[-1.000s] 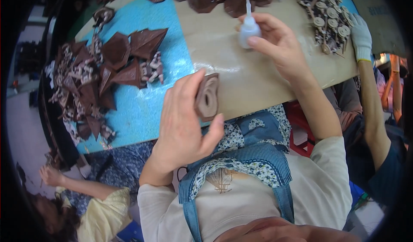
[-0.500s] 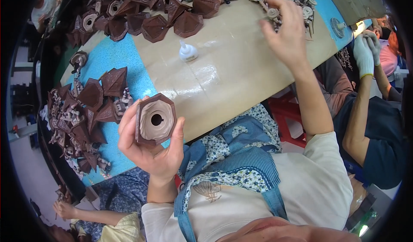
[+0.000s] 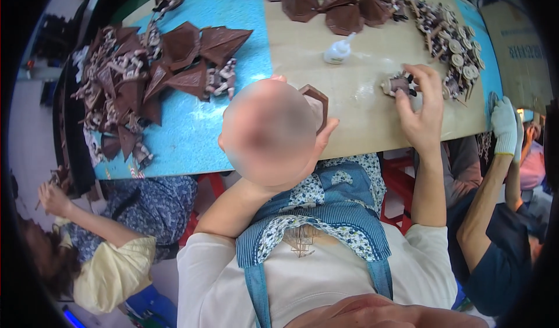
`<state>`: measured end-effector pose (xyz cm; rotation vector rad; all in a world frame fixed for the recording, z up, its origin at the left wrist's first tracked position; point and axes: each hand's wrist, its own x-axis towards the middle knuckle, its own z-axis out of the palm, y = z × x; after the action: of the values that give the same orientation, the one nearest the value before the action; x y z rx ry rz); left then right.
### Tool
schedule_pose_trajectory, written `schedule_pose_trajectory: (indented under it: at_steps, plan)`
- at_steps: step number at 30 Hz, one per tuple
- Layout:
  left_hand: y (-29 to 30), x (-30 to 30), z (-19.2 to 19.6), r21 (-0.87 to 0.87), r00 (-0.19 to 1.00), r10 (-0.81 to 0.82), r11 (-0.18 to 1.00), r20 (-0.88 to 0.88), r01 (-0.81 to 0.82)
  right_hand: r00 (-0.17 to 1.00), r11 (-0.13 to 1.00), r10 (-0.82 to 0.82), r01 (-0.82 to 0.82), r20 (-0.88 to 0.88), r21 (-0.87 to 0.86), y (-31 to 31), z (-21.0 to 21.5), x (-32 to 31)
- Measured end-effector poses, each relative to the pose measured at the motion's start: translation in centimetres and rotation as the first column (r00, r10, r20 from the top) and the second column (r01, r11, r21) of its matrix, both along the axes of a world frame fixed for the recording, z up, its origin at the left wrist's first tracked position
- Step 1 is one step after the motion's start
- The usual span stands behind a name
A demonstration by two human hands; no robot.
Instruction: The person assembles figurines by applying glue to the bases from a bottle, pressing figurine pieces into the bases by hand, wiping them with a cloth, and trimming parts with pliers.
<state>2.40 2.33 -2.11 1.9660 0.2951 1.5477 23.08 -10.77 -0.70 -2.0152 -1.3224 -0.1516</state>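
My left hand (image 3: 279,147) is raised in front of the table, closed round a brown hexagonal base (image 3: 317,103). A blurred patch covers most of that hand, so only the rim and pale inner side of the base show beside the thumb. Over the tan tabletop, my right hand (image 3: 424,109) pinches a small figurine (image 3: 399,84) with a pale head and dark legs. Between the hands and farther back, a white squeeze bottle (image 3: 338,52) with a thin nozzle stands on the table.
Brown hexagonal pieces and figurines form a heap (image 3: 131,80) on the blue sheet (image 3: 198,136) at left. More brown pieces (image 3: 343,19) lie at the far edge. Small figurines (image 3: 457,51) crowd the far right. Co-workers sit on both sides; one wears a white glove (image 3: 505,127).
My right hand has come back from the figurines at far right, now with one in its fingers. My left hand has turned the base, hiding its hole. The view has shifted left.
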Motion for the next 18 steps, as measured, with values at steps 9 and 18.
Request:
schedule_pose_trajectory:
  at_steps: [9,18]
  plan:
    - [0.7,-0.9,-0.5,-0.02,0.995,0.039,0.999,0.094,-0.037,0.971,0.977,-0.158,0.127,-0.177,-0.173,-0.8,-1.2,-1.6]
    - [0.7,-0.4,0.1,-0.145,0.976,-0.137,0.976,0.172,0.163,0.475,0.984,0.181,-0.083,-0.862,0.16,-0.9,1.1,-4.1]
